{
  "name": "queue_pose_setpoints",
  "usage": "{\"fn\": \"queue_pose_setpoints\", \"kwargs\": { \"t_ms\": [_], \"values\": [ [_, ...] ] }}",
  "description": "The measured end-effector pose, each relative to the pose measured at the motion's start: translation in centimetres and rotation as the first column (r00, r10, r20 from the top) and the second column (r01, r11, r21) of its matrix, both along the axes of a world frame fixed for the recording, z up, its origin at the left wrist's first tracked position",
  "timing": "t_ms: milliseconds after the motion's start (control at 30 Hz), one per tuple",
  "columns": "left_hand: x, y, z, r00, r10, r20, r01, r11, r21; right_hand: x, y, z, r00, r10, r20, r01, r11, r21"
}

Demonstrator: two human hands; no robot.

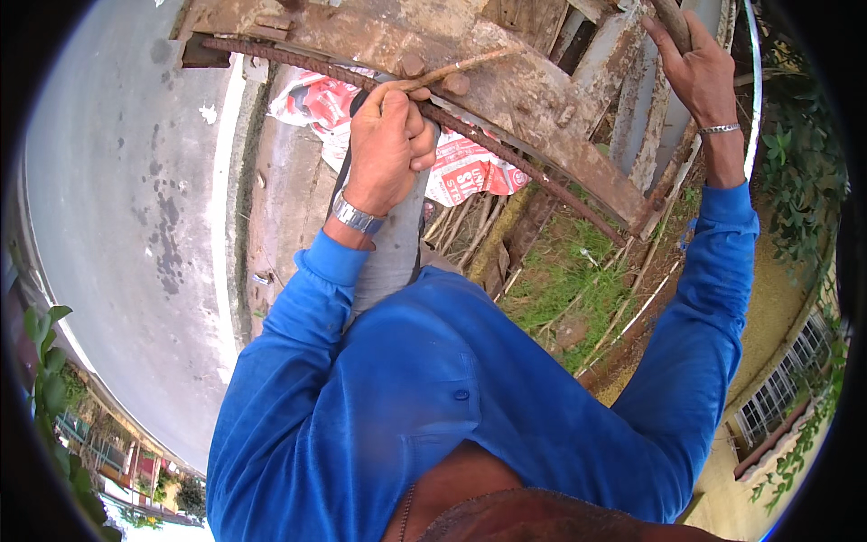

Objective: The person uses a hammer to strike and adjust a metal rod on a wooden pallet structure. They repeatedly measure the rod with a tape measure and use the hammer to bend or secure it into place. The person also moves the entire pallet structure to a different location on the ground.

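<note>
My left hand point(388, 144), with a metal watch at the wrist, is closed around a thin rusty rod point(465, 68) that sticks out to the right above the fist. It rests against a long ribbed rebar point(542, 176), which slants along the front edge of a rusty steel plate point(515, 90). Close to the fist, two bolt-like studs point(456, 84) rise from the plate. Up at the far right, my right hand point(700, 77) grips a thick brown round bar point(671, 25). The bar's upper end runs out of view, so its kind is unclear.
A red-and-white sack point(465, 163) lies beneath the rebar. Rusty steel beams point(637, 99) stack up near my right hand. Grass point(573, 289) grows below the plate. Left of me, a grey road point(135, 181) runs beside a white-painted kerb point(226, 181). Leafy plants point(799, 163) hang at the right.
</note>
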State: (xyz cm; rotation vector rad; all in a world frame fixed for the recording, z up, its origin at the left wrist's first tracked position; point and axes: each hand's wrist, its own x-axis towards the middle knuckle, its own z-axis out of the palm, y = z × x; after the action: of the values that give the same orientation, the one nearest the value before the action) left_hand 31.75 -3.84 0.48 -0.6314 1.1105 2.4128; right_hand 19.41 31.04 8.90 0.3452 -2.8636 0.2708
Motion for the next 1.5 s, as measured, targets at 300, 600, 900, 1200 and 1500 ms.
{"fn": "queue_pose_setpoints", "kwargs": {
  "t_ms": [300,600,900,1200,1500],
  "values": [
    [-0.2,-0.2,-0.3,0.999,-0.028,0.015,0.029,0.998,-0.052,2.8,10.6,2.4,0.938,-0.038,0.345,-0.095,0.928,0.361],
    [-0.2,-0.3,-0.2,0.999,-0.033,0.043,0.035,0.998,-0.057,-0.9,12.6,0.9,0.936,0.162,0.311,-0.292,0.852,0.435],
    [-0.2,-0.3,-0.1,0.999,-0.023,0.049,0.024,1.0,-0.007,-3.8,12.0,-0.1,0.903,0.158,0.398,-0.333,0.845,0.42],
    [-0.3,-0.4,0.5,0.995,-0.007,0.101,0.004,1.0,0.031,-3.4,6.0,-0.3,0.862,0.241,0.446,-0.412,0.846,0.339],
    [-0.1,-0.4,0.6,0.998,-0.008,0.06,0.01,0.999,-0.046,-3.1,5.9,-1.3,0.85,0.211,0.483,-0.401,0.853,0.333]
  ]
}}
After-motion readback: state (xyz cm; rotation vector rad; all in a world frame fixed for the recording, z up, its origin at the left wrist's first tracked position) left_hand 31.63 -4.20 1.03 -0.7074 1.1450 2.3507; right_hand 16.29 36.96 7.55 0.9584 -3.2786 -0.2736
